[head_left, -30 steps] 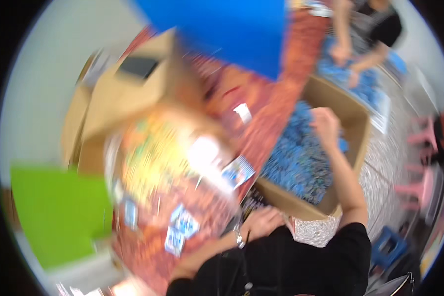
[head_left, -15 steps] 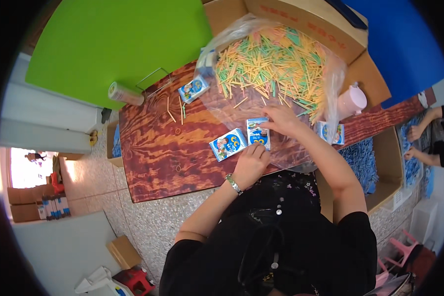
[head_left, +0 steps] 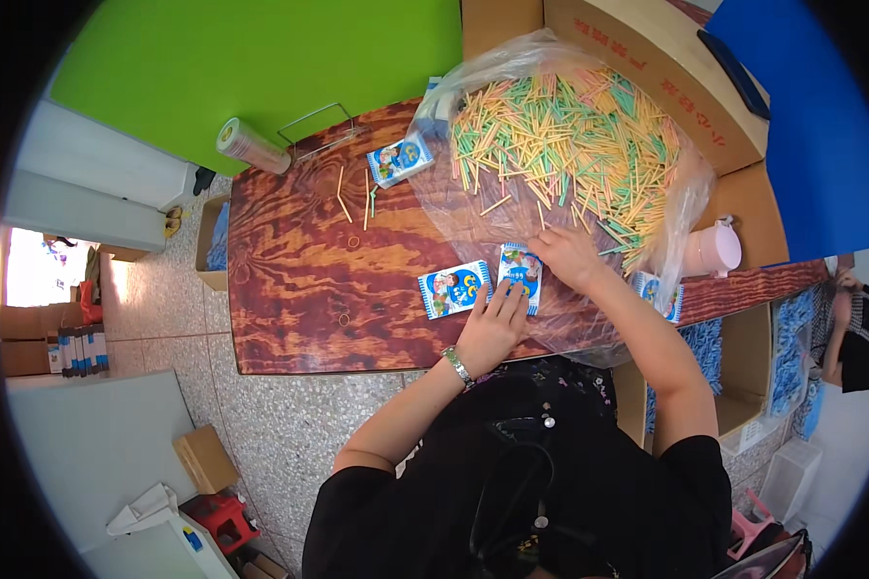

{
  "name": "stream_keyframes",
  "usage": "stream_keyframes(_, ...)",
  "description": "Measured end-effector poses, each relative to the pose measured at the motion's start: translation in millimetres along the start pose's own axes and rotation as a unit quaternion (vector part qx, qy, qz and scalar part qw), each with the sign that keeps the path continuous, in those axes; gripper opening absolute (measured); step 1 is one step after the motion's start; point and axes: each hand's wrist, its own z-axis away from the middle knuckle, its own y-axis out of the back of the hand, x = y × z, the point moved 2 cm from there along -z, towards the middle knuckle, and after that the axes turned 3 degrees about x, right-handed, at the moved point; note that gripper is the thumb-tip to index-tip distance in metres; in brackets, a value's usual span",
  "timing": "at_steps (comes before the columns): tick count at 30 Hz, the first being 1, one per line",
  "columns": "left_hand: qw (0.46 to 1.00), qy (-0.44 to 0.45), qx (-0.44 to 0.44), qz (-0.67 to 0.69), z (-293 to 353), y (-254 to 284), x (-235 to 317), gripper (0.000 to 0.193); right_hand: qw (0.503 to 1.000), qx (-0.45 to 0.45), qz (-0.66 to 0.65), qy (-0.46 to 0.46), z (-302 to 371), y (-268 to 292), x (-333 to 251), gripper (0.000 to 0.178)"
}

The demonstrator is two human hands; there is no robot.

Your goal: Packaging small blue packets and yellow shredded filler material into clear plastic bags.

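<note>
A blue-and-white packet (head_left: 520,259) lies upright on the dark red wood-grain table in front of me. My left hand (head_left: 493,322) rests flat with fingers stretched over its lower part. My right hand (head_left: 568,259) has its fingers drawn together at the packet's upper right corner; the fingertips are partly hidden. Just left of it, a second such packet (head_left: 452,290) lies flat, its right end close to my left fingers. Beyond my hands spreads a big heap of thin pastel sticks (head_left: 560,145) on a clear plastic bag (head_left: 430,183).
A cardboard box (head_left: 637,58) stands behind the heap. More packets lie at the back left (head_left: 399,160) and by my right forearm (head_left: 658,293). Loose sticks (head_left: 342,195) and rubber bands (head_left: 353,241) lie at left. A pink cup (head_left: 713,248) and a cylindrical container (head_left: 251,147) flank the table.
The view has shifted. My left fingers have spread out over the upright packet's lower part, and my right hand has moved from across its top to its upper right corner.
</note>
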Motion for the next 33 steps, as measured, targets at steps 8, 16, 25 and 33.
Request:
stream_keyframes(8, 1.0, 0.01, 0.0, -0.009, -4, -1, 2, 0.047, 0.988, 0.091, -0.116, -0.036, 7, 22, -10, 0.012)
stream_keyframes(16, 0.932, 0.197, 0.236, 0.193, -30, 36, -19, 0.057, 0.974, 0.106, -0.202, -0.023, 9, 34, 3, 0.014)
stream_keyframes(25, 0.849, 0.266, 0.043, 0.455, -55, 11, -41, 0.021, 0.934, 0.089, -0.338, -0.076, 10, 76, -14, 0.011)
stream_keyframes(33, 0.895, 0.166, 0.122, 0.395, -66, 10, -42, 0.015, 0.943, 0.091, -0.318, -0.038, 7, 77, -2, 0.01)
